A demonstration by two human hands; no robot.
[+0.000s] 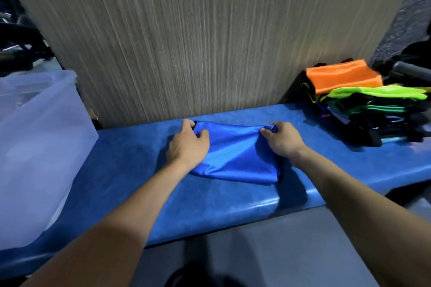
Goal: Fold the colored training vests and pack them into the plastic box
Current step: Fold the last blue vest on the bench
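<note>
I see the blue vest (233,156) folded near the tabletop's (130,170) back edge; my left hand (187,144) and right hand (283,140) each pinch a far corner, grip tight on cloth.

Looks like a sports or gym storage room. I'm at a padded blue vinyl table (233,202) set against a wood-grain panel (198,37), with a stack of bright training vests (363,98) on its right end. Dark equipment frames (18,46) sit far left, and a grey padded bar (410,68) far right.
</note>
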